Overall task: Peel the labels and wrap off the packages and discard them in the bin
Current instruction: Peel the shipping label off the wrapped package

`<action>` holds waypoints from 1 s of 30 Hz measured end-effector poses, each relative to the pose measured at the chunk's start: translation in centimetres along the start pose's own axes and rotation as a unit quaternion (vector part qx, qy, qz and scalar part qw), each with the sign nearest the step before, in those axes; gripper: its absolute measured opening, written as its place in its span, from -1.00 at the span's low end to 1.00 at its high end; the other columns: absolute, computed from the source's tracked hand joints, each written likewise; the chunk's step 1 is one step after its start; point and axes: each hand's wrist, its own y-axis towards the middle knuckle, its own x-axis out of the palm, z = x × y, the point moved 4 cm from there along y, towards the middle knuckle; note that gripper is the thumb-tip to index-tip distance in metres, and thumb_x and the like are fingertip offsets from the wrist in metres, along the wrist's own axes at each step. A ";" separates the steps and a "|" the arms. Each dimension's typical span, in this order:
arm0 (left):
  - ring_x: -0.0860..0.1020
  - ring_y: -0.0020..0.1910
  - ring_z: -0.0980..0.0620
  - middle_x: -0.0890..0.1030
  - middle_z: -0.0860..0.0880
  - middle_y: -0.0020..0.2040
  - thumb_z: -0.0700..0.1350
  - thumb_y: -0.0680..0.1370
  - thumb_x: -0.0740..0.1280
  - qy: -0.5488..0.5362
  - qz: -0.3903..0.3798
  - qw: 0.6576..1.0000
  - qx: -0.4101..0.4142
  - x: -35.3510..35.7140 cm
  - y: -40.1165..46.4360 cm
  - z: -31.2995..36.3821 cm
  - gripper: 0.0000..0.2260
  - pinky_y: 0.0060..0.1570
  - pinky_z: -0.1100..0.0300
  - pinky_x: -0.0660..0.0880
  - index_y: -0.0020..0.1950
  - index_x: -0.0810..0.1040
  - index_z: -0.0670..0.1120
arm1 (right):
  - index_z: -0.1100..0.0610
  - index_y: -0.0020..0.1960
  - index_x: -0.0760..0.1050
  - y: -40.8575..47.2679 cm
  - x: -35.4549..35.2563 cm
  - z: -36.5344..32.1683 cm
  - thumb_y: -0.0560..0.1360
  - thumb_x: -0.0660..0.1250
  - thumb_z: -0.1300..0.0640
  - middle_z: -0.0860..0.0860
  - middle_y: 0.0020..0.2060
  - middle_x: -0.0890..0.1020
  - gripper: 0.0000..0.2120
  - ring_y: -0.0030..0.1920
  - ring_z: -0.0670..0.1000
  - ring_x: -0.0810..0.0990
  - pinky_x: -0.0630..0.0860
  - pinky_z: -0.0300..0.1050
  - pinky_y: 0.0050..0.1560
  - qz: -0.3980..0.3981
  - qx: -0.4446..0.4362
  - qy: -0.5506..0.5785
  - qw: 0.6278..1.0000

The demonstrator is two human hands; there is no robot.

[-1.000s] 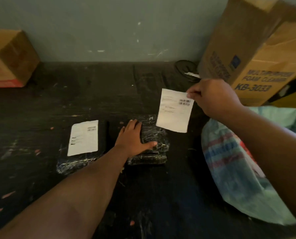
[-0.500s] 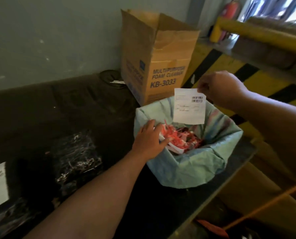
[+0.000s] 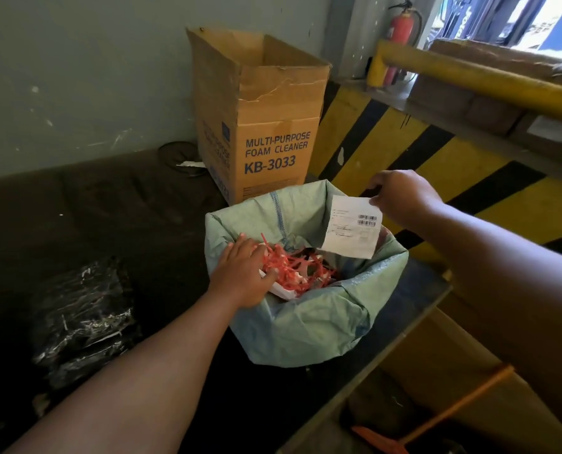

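My right hand point(image 3: 400, 198) pinches the top corner of a white barcode label point(image 3: 351, 229), which hangs over the mouth of the bin point(image 3: 305, 326), a pale green woven sack on the table's right edge. My left hand point(image 3: 242, 273) lies flat, fingers spread, on the sack's near-left rim, touching red strips and white paper point(image 3: 292, 271) inside. A package point(image 3: 79, 319) in shiny black wrap lies on the dark table to the left, with no label visible on it.
An open cardboard box point(image 3: 260, 126) marked "MULTI-PURPOSE FOAM CLEANER" stands just behind the bin against the wall. A yellow-and-black striped barrier point(image 3: 436, 152) and yellow rail point(image 3: 489, 81) run on the right. The table edge point(image 3: 387, 352) drops off below the bin; an orange-handled tool point(image 3: 449, 407) lies beneath.
My right hand has carried the label from above the packages rightward to over the bin. My left hand left the package and now rests on the bin's rim. The view swung right.
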 end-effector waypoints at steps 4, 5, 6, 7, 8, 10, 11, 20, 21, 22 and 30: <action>-0.07 0.65 0.00 0.19 -0.02 0.63 0.20 0.66 0.15 -0.006 0.019 1.000 -0.010 0.0 -0.3 0.0 -0.44 0.60 0.01 -0.18 0.60 0.29 -0.02 | 0.13 0.13 0.64 0.5 1.7 1.9 0.56 0.30 0.18 0.09 0.04 0.68 -0.80 0.04 0.10 0.65 0.61 -0.01 0.02 -0.031 0.005 0.006 0.999; -0.05 0.65 -0.01 0.19 -0.04 0.63 0.18 0.66 0.15 -0.005 0.022 1.000 -0.013 0.0 -0.4 0.1 -0.45 0.60 0.01 -0.17 0.60 0.30 -0.03 | 0.12 0.08 0.65 0.5 2.0 2.3 0.54 0.28 0.19 0.10 -0.01 0.68 -0.80 0.01 0.12 0.65 0.60 0.01 -0.01 -0.037 0.007 0.012 0.999; -0.03 0.65 -0.02 0.20 -0.07 0.63 0.17 0.67 0.15 -0.003 0.026 1.000 -0.014 0.0 -0.4 0.1 -0.46 0.60 0.01 -0.16 0.60 0.31 -0.04 | 0.12 0.05 0.66 0.6 2.3 2.6 0.53 0.27 0.19 0.10 -0.03 0.67 -0.80 -0.01 0.14 0.64 0.59 0.02 -0.03 -0.038 0.009 0.019 0.999; -0.02 0.65 -0.03 0.22 -0.08 0.62 0.17 0.67 0.15 -0.001 0.030 0.999 -0.014 0.0 -0.5 0.1 -0.46 0.60 0.01 -0.14 0.60 0.31 -0.05 | 0.11 0.05 0.66 0.8 2.5 2.7 0.53 0.27 0.19 0.10 -0.04 0.67 -0.80 -0.01 0.14 0.64 0.59 0.02 -0.04 -0.039 0.018 0.033 0.999; 0.00 0.65 -0.04 0.23 -0.09 0.62 0.18 0.66 0.15 -0.002 0.035 0.999 -0.013 0.0 -0.5 0.0 -0.45 0.61 0.00 -0.13 0.59 0.31 -0.05 | 0.10 0.05 0.65 1.1 2.8 2.8 0.53 0.27 0.18 0.10 -0.04 0.67 -0.79 -0.02 0.14 0.63 0.58 0.01 -0.06 -0.044 0.024 0.038 0.998; 0.00 0.65 -0.06 0.25 -0.10 0.61 0.23 0.62 0.11 -0.002 0.036 0.999 -0.012 0.2 -0.5 -0.2 -0.40 0.61 -0.02 -0.11 0.59 0.32 -0.04 | 0.07 0.07 0.64 1.3 3.1 3.1 0.53 0.26 0.15 0.09 -0.04 0.66 -0.79 -0.02 0.15 0.63 0.57 0.01 -0.09 -0.047 0.038 0.039 0.997; 0.00 0.65 -0.06 0.25 -0.10 0.60 0.28 0.58 0.06 -0.002 0.033 0.999 -0.013 0.2 -0.4 -0.3 -0.35 0.61 -0.03 -0.10 0.59 0.32 -0.03 | 0.04 0.09 0.63 1.3 3.2 3.1 0.53 0.26 0.14 0.08 -0.03 0.66 -0.78 -0.02 0.14 0.63 0.58 0.01 -0.10 -0.042 0.044 0.040 0.997; -0.04 0.65 -0.03 0.22 -0.05 0.62 0.37 0.46 -0.09 -0.012 0.026 0.999 -0.017 0.2 -0.4 -0.4 -0.20 0.60 0.01 -0.16 0.58 0.33 -0.01 | 0.09 0.23 0.58 1.2 4.2 3.8 0.55 0.37 0.13 -0.01 0.10 0.64 -0.74 0.11 -0.03 0.61 0.54 -0.18 0.19 -0.056 -0.002 0.055 0.997; -0.04 0.65 -0.02 0.21 -0.05 0.62 0.36 0.48 -0.07 -0.013 0.024 0.999 -0.019 0.3 -0.4 -0.3 -0.23 0.60 0.01 -0.16 0.58 0.32 0.00 | 0.09 0.22 0.59 1.2 4.2 3.9 0.55 0.37 0.14 -0.01 0.10 0.64 -0.75 0.09 -0.04 0.62 0.56 -0.19 0.14 -0.052 0.006 0.057 0.997; -0.05 0.65 -0.02 0.21 -0.05 0.62 0.34 0.50 -0.04 -0.015 0.024 0.999 -0.021 0.3 -0.5 -0.3 -0.27 0.60 0.01 -0.17 0.58 0.32 0.00 | 0.10 0.20 0.60 1.4 4.0 4.1 0.54 0.38 0.16 0.00 0.07 0.65 -0.77 0.04 -0.03 0.63 0.59 -0.18 0.05 -0.040 0.000 0.046 0.998; -0.06 0.65 -0.02 0.19 -0.03 0.63 0.18 0.67 0.17 -0.018 0.027 0.999 -0.018 0.0 -0.7 -0.2 -0.47 0.59 0.04 -0.19 0.60 0.29 0.00 | 0.13 0.19 0.61 2.4 4.0 4.1 0.56 0.34 0.24 0.05 0.05 0.68 -0.77 0.00 0.01 0.67 0.63 -0.11 -0.02 -0.056 -0.009 0.039 0.998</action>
